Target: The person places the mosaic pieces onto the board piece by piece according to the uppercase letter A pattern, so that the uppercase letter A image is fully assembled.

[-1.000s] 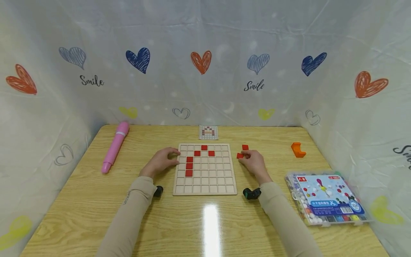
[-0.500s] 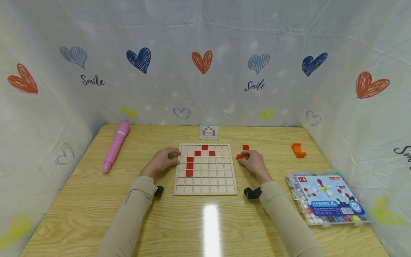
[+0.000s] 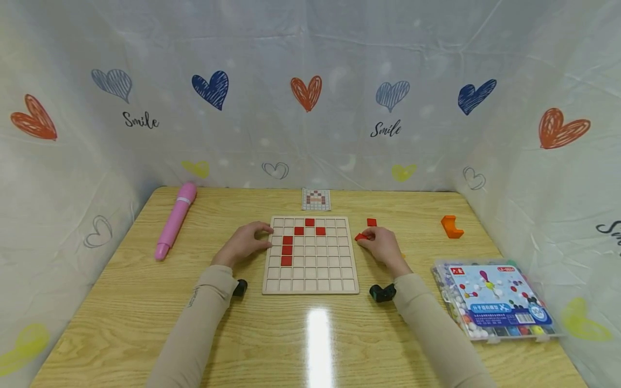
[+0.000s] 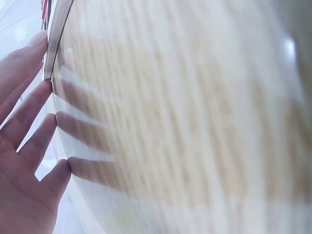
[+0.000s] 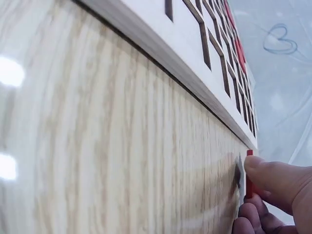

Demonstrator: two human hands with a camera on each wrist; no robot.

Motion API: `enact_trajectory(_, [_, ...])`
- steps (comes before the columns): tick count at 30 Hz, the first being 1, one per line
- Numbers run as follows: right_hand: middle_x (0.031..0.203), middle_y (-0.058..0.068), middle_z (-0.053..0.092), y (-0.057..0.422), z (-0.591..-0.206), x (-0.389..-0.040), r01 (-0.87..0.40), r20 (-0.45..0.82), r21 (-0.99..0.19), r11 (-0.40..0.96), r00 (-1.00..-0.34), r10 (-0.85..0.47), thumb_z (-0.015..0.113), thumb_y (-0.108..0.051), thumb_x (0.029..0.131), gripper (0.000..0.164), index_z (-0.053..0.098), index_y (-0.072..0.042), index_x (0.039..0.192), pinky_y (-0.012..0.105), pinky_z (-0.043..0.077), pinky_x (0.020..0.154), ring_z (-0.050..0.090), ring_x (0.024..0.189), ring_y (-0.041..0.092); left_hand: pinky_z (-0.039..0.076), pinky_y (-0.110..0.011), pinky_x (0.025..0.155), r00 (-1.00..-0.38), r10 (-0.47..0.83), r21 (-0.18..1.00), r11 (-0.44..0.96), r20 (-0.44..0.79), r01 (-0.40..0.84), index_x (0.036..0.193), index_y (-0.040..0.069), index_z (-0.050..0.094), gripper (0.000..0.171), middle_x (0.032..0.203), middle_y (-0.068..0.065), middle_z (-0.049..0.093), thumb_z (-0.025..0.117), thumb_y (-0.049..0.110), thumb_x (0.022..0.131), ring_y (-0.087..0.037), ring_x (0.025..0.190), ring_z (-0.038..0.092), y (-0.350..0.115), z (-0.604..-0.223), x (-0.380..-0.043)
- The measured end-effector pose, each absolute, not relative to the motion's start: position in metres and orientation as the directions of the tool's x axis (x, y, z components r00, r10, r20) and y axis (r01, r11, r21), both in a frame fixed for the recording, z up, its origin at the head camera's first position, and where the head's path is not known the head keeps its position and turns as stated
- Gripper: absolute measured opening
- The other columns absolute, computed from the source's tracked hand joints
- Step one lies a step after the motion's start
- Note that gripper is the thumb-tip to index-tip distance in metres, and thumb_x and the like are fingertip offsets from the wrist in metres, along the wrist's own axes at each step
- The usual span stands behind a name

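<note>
A wooden grid board (image 3: 310, 275) lies in the middle of the table, with several red square tiles (image 3: 287, 250) set in its cells. My left hand (image 3: 242, 242) is at the board's left edge. In the left wrist view its fingers (image 4: 30, 117) are mostly straight, with tips on the table and against the board's side. Just right of the board, my right hand (image 3: 383, 245) pinches a red tile (image 5: 249, 173) between thumb and fingers, the tile standing on edge in the right wrist view. Another loose red tile (image 3: 371, 222) lies beyond that hand.
A printed pattern card (image 3: 316, 199) lies behind the board. To the left is a pink pen-shaped object (image 3: 176, 221). An orange plastic piece (image 3: 452, 227) and a clear box of coloured beads (image 3: 499, 299) are on the right. A bit of yellow shows beside the right wrist.
The red tile in my right hand has tilted up and shifted slightly left towards the board. My left hand has stayed at the board's edge.
</note>
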State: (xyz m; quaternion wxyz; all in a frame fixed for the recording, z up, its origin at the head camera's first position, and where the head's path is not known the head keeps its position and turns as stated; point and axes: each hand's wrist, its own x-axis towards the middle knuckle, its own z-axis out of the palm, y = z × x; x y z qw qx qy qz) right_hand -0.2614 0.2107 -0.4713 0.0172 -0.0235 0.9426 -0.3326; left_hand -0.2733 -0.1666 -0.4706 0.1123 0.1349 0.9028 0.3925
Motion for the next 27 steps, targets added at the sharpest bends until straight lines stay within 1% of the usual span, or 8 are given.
enact_trajectory(4, [0.116, 0.020, 0.070, 0.206, -0.469, -0.261, -0.070, 0.036, -0.652, 0.755, -0.997, -0.061, 0.070, -0.020, 0.095, 0.035, 0.068, 0.002, 0.121, 0.047, 0.056, 0.092, 0.066, 0.105, 0.033, 0.023, -0.056, 0.124, -0.940, 0.327, 0.741, 0.655, -0.102, 0.148, 0.132, 0.004, 0.062, 0.040, 0.152, -0.018, 0.047, 0.070, 0.015, 0.095, -0.041, 0.147, 0.033, -0.166, -0.469, -0.273])
enact_trajectory(7, [0.118, 0.018, 0.069, 0.201, -0.467, -0.260, -0.092, 0.059, -0.690, 0.718, -0.996, -0.071, 0.071, -0.021, 0.094, 0.035, 0.069, -0.001, 0.123, 0.045, 0.057, 0.089, 0.067, 0.103, 0.031, 0.023, -0.055, 0.124, -0.942, 0.320, 0.739, 0.659, -0.106, 0.141, 0.132, 0.004, 0.062, 0.040, 0.152, -0.018, 0.047, 0.070, 0.015, 0.095, -0.040, 0.147, 0.033, -0.166, -0.469, -0.273])
enact_trajectory(10, [0.119, 0.014, 0.069, 0.195, -0.464, -0.259, -0.105, 0.055, -0.715, 0.691, -0.994, -0.094, 0.073, -0.021, 0.093, 0.034, 0.070, -0.005, 0.124, 0.043, 0.056, 0.088, 0.067, 0.101, 0.028, 0.024, -0.055, 0.124, -0.944, 0.312, 0.734, 0.666, -0.110, 0.135, 0.132, 0.005, 0.063, 0.040, 0.152, -0.017, 0.048, 0.071, 0.016, 0.094, -0.039, 0.147, 0.033, -0.165, -0.470, -0.274])
enact_trajectory(14, [0.121, 0.011, 0.067, 0.185, -0.461, -0.258, -0.096, 0.011, -0.719, 0.688, -0.992, -0.128, 0.075, -0.023, 0.092, 0.034, 0.072, -0.010, 0.123, 0.042, 0.055, 0.091, 0.065, 0.103, 0.025, 0.024, -0.055, 0.124, -0.943, 0.317, 0.727, 0.671, -0.105, 0.145, 0.132, 0.005, 0.063, 0.040, 0.152, -0.018, 0.048, 0.071, 0.016, 0.095, -0.039, 0.147, 0.034, -0.165, -0.471, -0.274])
enact_trajectory(17, [0.123, 0.013, 0.064, 0.177, -0.459, -0.258, -0.112, -0.016, -0.713, 0.692, -0.984, -0.176, 0.074, -0.021, 0.092, 0.034, 0.072, -0.008, 0.123, 0.044, 0.055, 0.094, 0.064, 0.108, 0.028, 0.025, -0.055, 0.123, -0.941, 0.324, 0.729, 0.667, -0.097, 0.154, 0.131, 0.004, 0.063, 0.039, 0.151, -0.018, 0.049, 0.070, 0.015, 0.095, -0.040, 0.147, 0.034, -0.165, -0.471, -0.274])
enact_trajectory(20, [0.123, 0.016, 0.065, 0.172, -0.459, -0.259, -0.159, -0.009, -0.687, 0.709, -0.974, -0.227, 0.072, -0.017, 0.093, 0.032, 0.072, -0.005, 0.123, 0.046, 0.054, 0.097, 0.064, 0.111, 0.031, 0.026, -0.056, 0.123, -0.941, 0.324, 0.729, 0.666, -0.095, 0.156, 0.131, 0.004, 0.063, 0.039, 0.151, -0.018, 0.049, 0.070, 0.015, 0.095, -0.040, 0.147, 0.034, -0.166, -0.470, -0.273])
enact_trajectory(22, [0.122, 0.017, 0.065, 0.170, -0.459, -0.260, -0.186, -0.003, -0.665, 0.723, -0.968, -0.251, 0.072, -0.015, 0.094, 0.031, 0.072, -0.004, 0.123, 0.047, 0.054, 0.097, 0.063, 0.111, 0.032, 0.026, -0.056, 0.123, -0.942, 0.324, 0.729, 0.666, -0.092, 0.158, 0.131, 0.004, 0.063, 0.038, 0.151, -0.019, 0.049, 0.070, 0.014, 0.095, -0.041, 0.146, 0.035, -0.166, -0.470, -0.274])
enact_trajectory(27, [0.122, 0.016, 0.067, 0.166, -0.460, -0.262, -0.195, -0.008, -0.647, 0.737, -0.965, -0.263, 0.072, -0.014, 0.093, 0.030, 0.072, -0.004, 0.122, 0.045, 0.055, 0.096, 0.064, 0.109, 0.031, 0.025, -0.056, 0.123, -0.943, 0.321, 0.725, 0.670, -0.092, 0.158, 0.131, 0.004, 0.064, 0.038, 0.150, -0.019, 0.050, 0.070, 0.014, 0.095, -0.040, 0.146, 0.035, -0.166, -0.471, -0.274])
